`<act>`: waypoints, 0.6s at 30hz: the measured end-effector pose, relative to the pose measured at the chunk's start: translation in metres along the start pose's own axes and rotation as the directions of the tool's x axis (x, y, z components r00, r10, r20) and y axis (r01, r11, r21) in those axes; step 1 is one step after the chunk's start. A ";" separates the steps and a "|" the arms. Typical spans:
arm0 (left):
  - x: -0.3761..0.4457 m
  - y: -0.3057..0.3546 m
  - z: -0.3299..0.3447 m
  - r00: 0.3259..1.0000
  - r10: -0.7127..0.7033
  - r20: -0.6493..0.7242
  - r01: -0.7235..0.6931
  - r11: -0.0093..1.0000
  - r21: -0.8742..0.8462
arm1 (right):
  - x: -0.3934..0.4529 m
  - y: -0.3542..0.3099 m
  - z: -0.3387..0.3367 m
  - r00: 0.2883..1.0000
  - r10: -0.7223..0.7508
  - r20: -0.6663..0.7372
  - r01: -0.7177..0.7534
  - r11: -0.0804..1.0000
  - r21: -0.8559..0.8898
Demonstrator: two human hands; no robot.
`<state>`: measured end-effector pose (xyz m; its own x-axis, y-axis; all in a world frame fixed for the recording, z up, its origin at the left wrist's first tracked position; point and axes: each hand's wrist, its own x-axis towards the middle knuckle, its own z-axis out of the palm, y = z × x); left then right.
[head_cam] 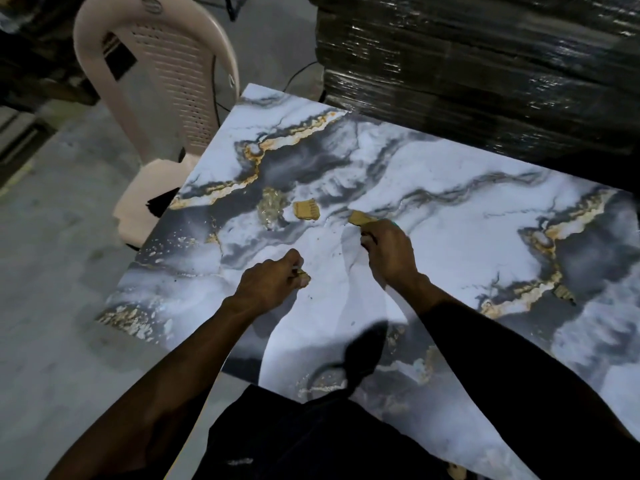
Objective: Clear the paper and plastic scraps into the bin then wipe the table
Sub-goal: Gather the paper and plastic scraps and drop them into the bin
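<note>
1. Head view: left hand [268, 280] curled into a loose fist over the near-middle of the surface [450, 237], fingertips pinching a small tan scrap [304, 274] that barely shows between them.
2. Right hand [389, 252] reaching farther forward, knuckles up, fingers curled round one end of a tan cardboard strip [360, 218]; the far end of the strip sticks out beyond the fingers and lies low over the marble-patterned top.
3. Just left of that strip, apart from both hands, a loose square cardboard piece [305, 210] lying flat on the surface.
4. Close beside the square piece, on its left, a crumpled clear plastic scrap [272, 207], glinting, also flat on the top.
5. Well to the right, near the gold veining at the right side, another small tan fragment [563, 293] resting on the surface.
6. Fine crumbs scattered between the two hands, too small to tell apart.
7. Pale plastic chair [166, 98] standing on the floor at the far-left corner of the surface, its seat partly tucked under the edge.
8. Stack wrapped in dark shiny film [485, 74] rising behind the far edge at upper right.
9. Dark clothing [311, 438] at the bottom of the view, forearms reaching out from it.
</note>
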<state>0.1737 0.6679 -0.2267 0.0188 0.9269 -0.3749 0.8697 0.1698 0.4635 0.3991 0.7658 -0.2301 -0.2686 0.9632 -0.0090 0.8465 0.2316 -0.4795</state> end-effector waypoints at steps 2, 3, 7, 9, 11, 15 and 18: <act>-0.001 0.001 0.002 0.999 -0.014 -0.032 0.014 1.000 0.014 | 0.014 0.003 -0.005 0.998 0.055 0.001 -0.055 0.997 0.058; -0.001 0.001 0.001 0.999 -0.020 -0.051 0.021 1.000 0.023 | 0.022 0.004 -0.007 0.997 0.076 0.015 -0.077 0.994 0.075; 0.001 0.002 -0.001 0.994 -0.077 -0.074 0.075 0.997 -0.027 | 0.052 0.005 -0.010 0.991 0.104 0.080 -0.105 0.994 0.020; 0.003 0.001 -0.003 0.983 -0.166 -0.083 0.140 0.957 -0.256 | 0.058 0.000 -0.008 0.985 0.087 0.151 -0.073 0.993 -0.095; 0.000 0.003 -0.010 0.947 -0.318 -0.035 0.227 0.744 -0.628 | 0.056 -0.008 -0.007 0.972 0.064 0.227 -0.024 0.984 -0.175; -0.007 -0.002 -0.030 0.926 -0.367 0.091 0.221 0.331 -0.917 | 0.048 -0.015 0.000 0.959 0.054 0.278 0.013 0.973 -0.232; -0.004 -0.014 -0.042 0.917 -0.392 0.073 0.180 0.243 -0.953 | 0.044 -0.020 0.000 0.955 0.079 0.287 -0.011 0.973 -0.230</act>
<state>0.1412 0.6758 -0.1979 -0.2878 0.7588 -0.5843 -0.2557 0.5271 0.8104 0.3704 0.8033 -0.2206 -0.3218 0.8985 -0.2984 0.9324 0.2460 -0.2647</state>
